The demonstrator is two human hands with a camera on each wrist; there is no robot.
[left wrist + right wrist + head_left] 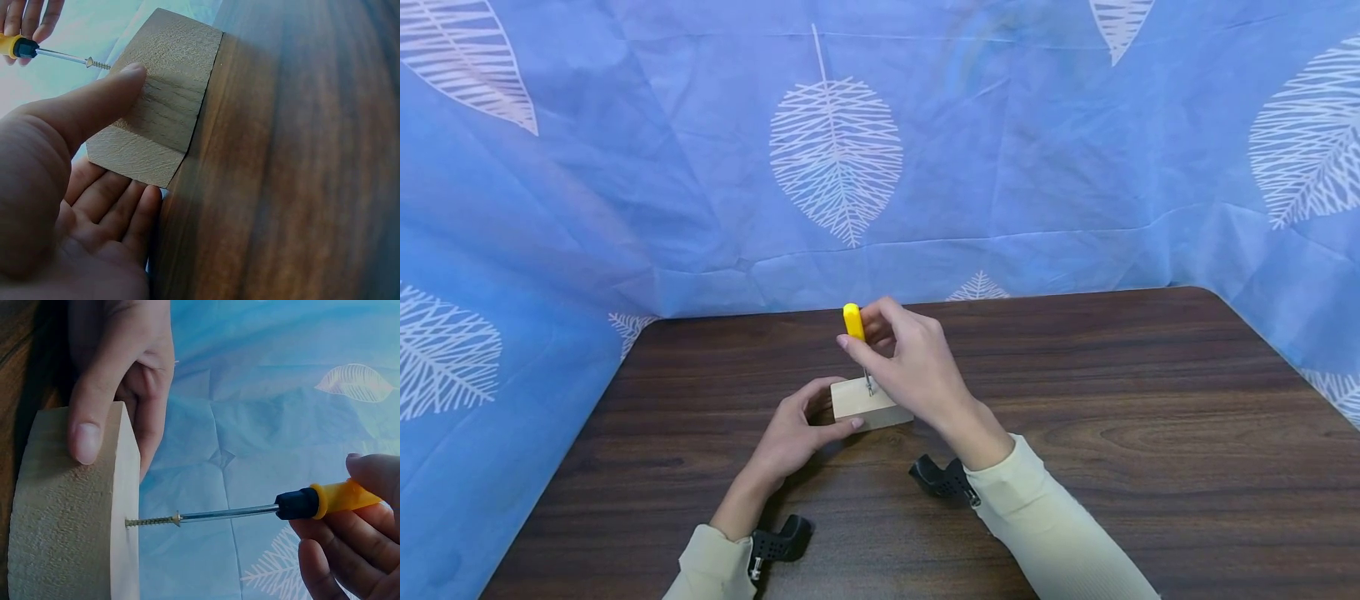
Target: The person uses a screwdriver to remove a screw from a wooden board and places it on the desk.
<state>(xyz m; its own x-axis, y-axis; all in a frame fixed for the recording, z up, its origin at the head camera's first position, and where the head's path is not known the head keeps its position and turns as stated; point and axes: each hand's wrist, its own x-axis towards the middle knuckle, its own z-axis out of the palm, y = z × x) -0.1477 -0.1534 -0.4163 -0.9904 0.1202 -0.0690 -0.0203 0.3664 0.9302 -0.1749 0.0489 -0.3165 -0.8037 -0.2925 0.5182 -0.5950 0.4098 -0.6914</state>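
Observation:
A pale wooden block (pixel 874 413) lies on the table, and a screw (pixel 153 521) stands upright in its top face with most of the thread showing. My left hand (pixel 793 433) grips the block at its left end, thumb on the near side and fingers behind. The tip of a yellow-handled screwdriver (pixel 344 497) sits on the screw's head, the shaft in line with the screw. Fingers and thumb of my right hand (pixel 917 362) hold the screwdriver's handle from the right. In the left wrist view the block (pixel 169 87) partly hides the tabletop behind it.
The dark wood-grain table (pixel 1112 400) reaches back to a blue cloth (pixel 962 167) with white leaf prints, which hangs behind it and at both sides. A black camera mount (pixel 782 540) is on the left wrist, another black mount (pixel 942 479) on the right.

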